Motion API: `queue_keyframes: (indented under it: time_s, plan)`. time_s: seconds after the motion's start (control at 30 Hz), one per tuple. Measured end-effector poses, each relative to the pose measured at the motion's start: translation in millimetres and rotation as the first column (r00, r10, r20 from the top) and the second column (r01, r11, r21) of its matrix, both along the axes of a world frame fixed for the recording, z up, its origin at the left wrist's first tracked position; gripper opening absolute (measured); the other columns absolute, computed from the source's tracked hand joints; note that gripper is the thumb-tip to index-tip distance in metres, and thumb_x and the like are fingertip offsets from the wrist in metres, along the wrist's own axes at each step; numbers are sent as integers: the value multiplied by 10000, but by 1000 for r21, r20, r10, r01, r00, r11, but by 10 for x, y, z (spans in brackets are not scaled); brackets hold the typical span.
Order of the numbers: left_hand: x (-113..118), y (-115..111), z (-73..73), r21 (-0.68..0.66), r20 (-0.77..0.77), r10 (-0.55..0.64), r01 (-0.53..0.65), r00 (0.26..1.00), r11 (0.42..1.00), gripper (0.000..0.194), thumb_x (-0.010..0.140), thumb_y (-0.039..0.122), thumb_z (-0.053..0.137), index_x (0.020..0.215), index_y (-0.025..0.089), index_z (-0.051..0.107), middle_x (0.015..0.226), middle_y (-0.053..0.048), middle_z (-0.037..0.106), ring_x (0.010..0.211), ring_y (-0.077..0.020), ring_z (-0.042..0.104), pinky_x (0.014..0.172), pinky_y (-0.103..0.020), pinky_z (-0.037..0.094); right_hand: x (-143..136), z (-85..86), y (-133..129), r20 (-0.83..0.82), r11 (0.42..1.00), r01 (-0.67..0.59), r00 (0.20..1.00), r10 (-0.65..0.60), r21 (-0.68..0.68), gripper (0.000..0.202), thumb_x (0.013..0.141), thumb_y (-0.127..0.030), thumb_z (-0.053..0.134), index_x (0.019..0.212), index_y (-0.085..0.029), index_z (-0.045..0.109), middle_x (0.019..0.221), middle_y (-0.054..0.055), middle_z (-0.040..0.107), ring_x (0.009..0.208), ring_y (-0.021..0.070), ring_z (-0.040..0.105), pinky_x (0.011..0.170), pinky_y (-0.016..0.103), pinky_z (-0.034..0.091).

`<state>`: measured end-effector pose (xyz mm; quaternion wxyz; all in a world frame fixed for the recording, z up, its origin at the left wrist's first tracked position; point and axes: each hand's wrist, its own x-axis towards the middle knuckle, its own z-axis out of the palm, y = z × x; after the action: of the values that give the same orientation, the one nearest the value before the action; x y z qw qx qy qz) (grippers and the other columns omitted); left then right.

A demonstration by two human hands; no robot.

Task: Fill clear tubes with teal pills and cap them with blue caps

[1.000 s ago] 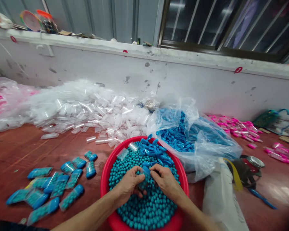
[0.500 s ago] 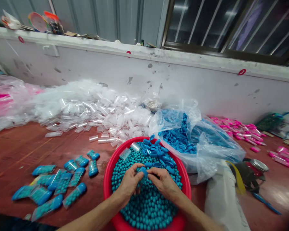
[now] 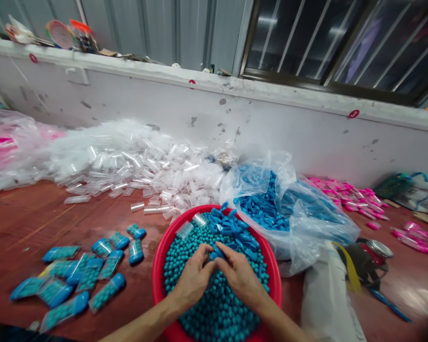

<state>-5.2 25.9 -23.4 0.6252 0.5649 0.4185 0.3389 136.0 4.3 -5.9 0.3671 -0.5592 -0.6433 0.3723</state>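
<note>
My left hand (image 3: 193, 278) and my right hand (image 3: 243, 275) meet above a red basin (image 3: 157, 266) full of turquoise beads (image 3: 223, 316). Between their fingertips they both grip a blue plastic cap (image 3: 217, 252). My fingers cover most of it, so whether a clear tube is joined below cannot be seen. Just beyond the fingers, loose blue caps (image 3: 231, 225) lie heaped on the beads. Two short clear tubes, one of them this clear tube (image 3: 184, 230), rest at the basin's far left side.
Bead-filled tubes with blue ends (image 3: 90, 274) lie on the red table at left. Behind spreads a heap of clear tubes (image 3: 128, 156). A plastic bag of blue caps (image 3: 264, 204) touches the basin's far right. Pink-capped tubes (image 3: 353, 194) and a white sack (image 3: 324, 294) are at right.
My right hand has come in closer to my left, and its thumb and fingers now press on the blue cap. The left hand keeps its grip. The view has shifted slightly.
</note>
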Motion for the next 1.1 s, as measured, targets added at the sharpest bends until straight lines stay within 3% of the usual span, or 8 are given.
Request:
queue_keyframes:
  time_s: [0.13,0.2,0.4,0.53,0.6,0.73,1.0,1.1]
  plan:
    - [30,-33,72,-93,-1,117,-116,993,989,260,751,280,458,987,182,409,649,58,450,540,-82,427,476,-189,323,-105,4,-123,195,987,-140,969,153,-77,901,611,-343,700,1352,-114,240,1376,163,294,1258,295,273,1003,427,286]
    - [37,-55,125,-141,17,127,-123,992,982,345,744,313,479,1049,166,415,667,47,466,572,-91,445,511,-199,343,-150,-48,-146,250,986,-148,955,161,-70,1023,534,-331,749,1361,-107,189,1363,185,288,1244,310,289,990,437,301]
    - [56,-138,215,-230,189,111,-66,976,971,350,677,307,559,985,155,489,729,13,525,728,-133,511,687,-245,402,-212,-112,-189,211,994,-65,976,45,92,614,686,-267,587,1238,-150,345,1110,121,496,992,233,522,839,361,441]
    - [73,-182,172,-278,150,149,-103,977,955,311,676,323,554,937,170,482,682,35,500,636,-117,494,544,-209,384,-179,-98,-249,177,979,-201,965,195,17,888,557,-273,714,1301,-164,241,1205,114,435,1078,245,467,883,355,422]
    - [85,-193,168,-220,117,169,-140,979,965,251,692,298,545,903,179,481,659,47,491,616,-107,483,544,-201,376,-175,-97,-272,247,984,-176,955,166,17,955,539,-264,722,1327,-132,198,1257,151,391,1150,282,404,928,395,382]
    - [116,-201,221,-83,127,152,-142,980,986,112,732,226,500,836,189,477,679,47,507,679,-111,490,642,-212,391,-211,-101,-295,369,986,-88,929,29,142,807,576,-181,605,1291,-69,246,1240,213,404,1116,317,444,888,434,409]
    - [124,-252,196,168,-10,155,-151,988,974,34,774,211,434,755,200,459,704,24,503,697,-132,488,684,-239,389,-275,-389,-329,344,913,-22,930,-131,408,774,601,-242,607,1249,-98,210,1131,228,469,1002,340,531,774,441,476]
    - [136,-257,157,227,-85,157,-135,984,965,61,792,228,400,777,202,453,696,21,504,668,-136,487,664,-245,388,-282,-394,-317,325,924,-2,936,-133,384,730,634,-208,579,1258,-104,214,1134,222,464,989,324,537,762,430,476]
